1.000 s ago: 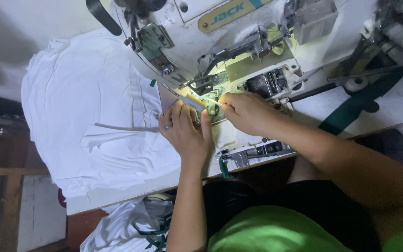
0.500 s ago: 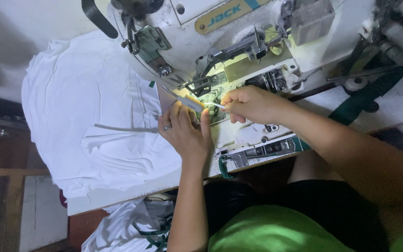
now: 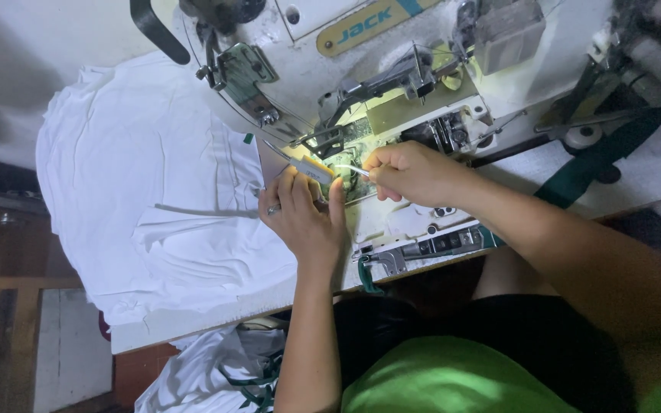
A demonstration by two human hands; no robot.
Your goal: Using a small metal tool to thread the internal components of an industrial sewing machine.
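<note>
My left hand (image 3: 305, 218) rests on the bed of a white industrial sewing machine (image 3: 392, 84), fingers closed on a slim metal tool that looks like tweezers (image 3: 300, 164). The tool's tip points at the lit needle area (image 3: 346, 172). My right hand (image 3: 411, 174) comes in from the right, with thumb and forefinger pinched on what seems to be a thin pale thread right at that lit spot. The two hands almost touch. What lies under the fingertips is hidden.
A white garment (image 3: 154, 191) lies spread over the table to the left of the machine. More white cloth with green trim (image 3: 216, 375) hangs below the table edge. A dark green strap (image 3: 598, 160) runs past the machine on the right.
My right hand has moved slightly left, closer to the left hand and the needle area. The left hand keeps the tool in nearly the same place.
</note>
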